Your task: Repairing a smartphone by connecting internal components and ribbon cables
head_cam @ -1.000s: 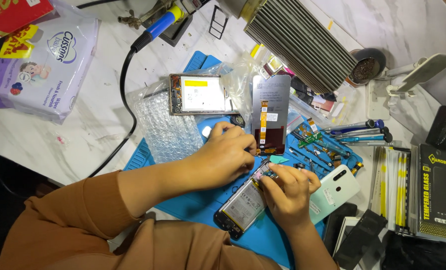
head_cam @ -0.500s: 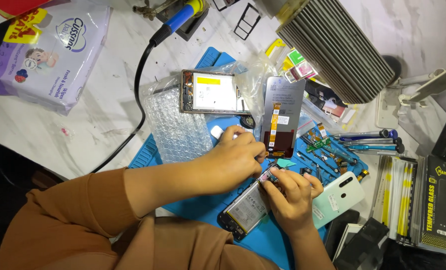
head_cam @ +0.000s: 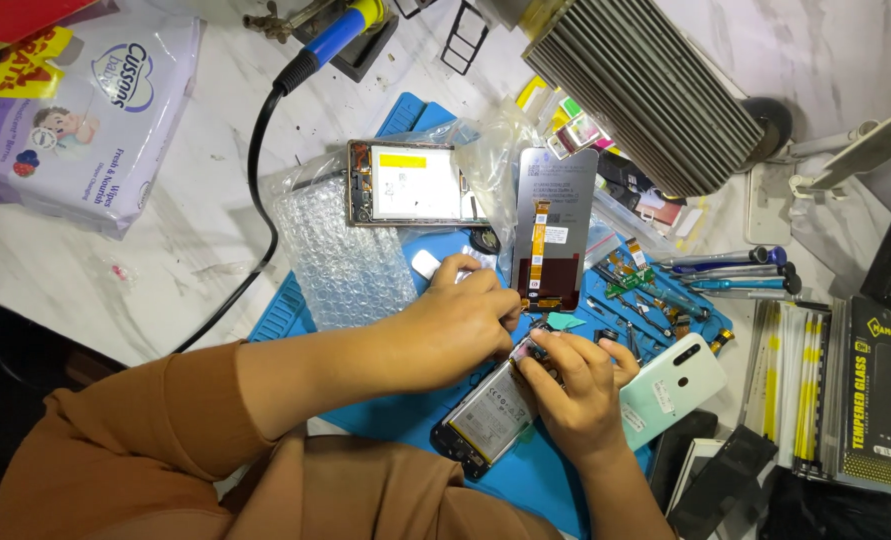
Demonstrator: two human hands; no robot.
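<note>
**Opened phone held at its top end by both hands**

The opened phone point(head_cam: 490, 415) was laid battery-up on the blue work mat point(head_cam: 405, 410), tilted diagonally, just below the detached display panel point(head_cam: 553, 228). The right hand point(head_cam: 580, 395) was curled around the phone's upper end, fingers closed on its edge. The left hand point(head_cam: 455, 325) was bent over the same end, fingertips pressed together there; what they pinched could not be made out. A mint-green back cover point(head_cam: 670, 388) was seen just beside the right hand.
</note>
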